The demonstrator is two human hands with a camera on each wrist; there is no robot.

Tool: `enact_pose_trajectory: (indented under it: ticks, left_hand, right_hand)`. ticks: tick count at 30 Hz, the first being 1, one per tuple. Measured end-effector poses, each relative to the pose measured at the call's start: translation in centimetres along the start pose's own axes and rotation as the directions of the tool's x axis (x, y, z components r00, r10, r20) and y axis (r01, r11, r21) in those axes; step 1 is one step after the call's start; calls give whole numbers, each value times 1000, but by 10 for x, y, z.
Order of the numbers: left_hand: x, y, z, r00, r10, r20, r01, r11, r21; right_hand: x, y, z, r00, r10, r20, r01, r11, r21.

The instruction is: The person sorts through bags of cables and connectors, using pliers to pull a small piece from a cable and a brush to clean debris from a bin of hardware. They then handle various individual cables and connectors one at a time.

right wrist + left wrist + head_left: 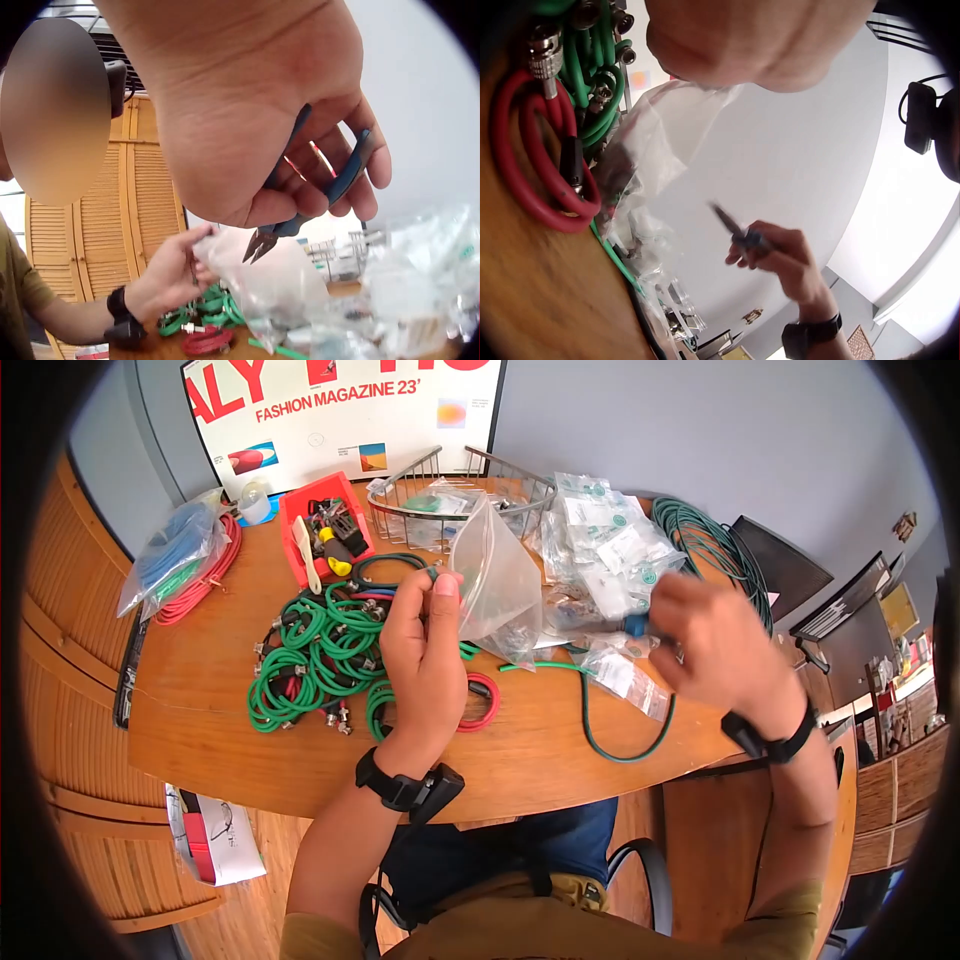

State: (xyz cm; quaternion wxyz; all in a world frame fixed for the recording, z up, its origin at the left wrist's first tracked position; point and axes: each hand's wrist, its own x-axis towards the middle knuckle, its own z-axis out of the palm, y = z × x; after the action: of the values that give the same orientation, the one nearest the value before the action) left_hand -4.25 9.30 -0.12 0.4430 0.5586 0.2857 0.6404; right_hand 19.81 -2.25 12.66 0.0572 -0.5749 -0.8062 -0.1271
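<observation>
My left hand [425, 650] pinches the edge of a clear plastic bag [500, 580], which hangs over the middle of the table. In my right hand [715, 645] is a pair of blue-handled cutting pliers [283, 227], its handles spread inside the curled fingers. The tips point toward the bag, some way to its right. Blur softens the right hand in the head view. Coiled green cables [320, 650] with metal connectors lie left of the left hand, and a red cable coil [483, 705] lies just beneath it.
A red bin [292, 530] of tools and a wire basket [400, 520] stand at the back. Small clear packets [610, 540] pile up at the right, beside a large dark green cable coil [700, 530]. A bagged blue coil [175, 550] sits far left. A monitor [350, 410] stands behind.
</observation>
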Motion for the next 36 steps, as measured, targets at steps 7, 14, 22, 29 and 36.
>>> enact_pose_trajectory:
  ticks: [7, 14, 22, 29, 36]
  left_hand:
    - [-3, 6, -1, 997, -39, -62, 40, 999, 19]
    - [-2, -5, 0, 994, -32, -102, 24, 997, -79]
    - [-3, -4, -2, 994, -53, -98, 46, 997, -67]
    - [-3, -5, -3, 995, -56, -80, 48, 995, -93]
    - [-3, 2, 2, 984, -120, -128, 103, 986, -132]
  right_hand:
    - [-46, -7, 63, 996, -43, 75, 53, 990, -128]
    - [-39, -7, 88, 999, -34, 36, 42, 966, -254]
    - [-46, -1, 86, 999, 20, -38, -20, 1000, -4]
    - [-40, 22, 87, 989, 138, -48, -140, 990, -32]
    - [-36, 31, 90, 952, 304, -34, -305, 951, -52]
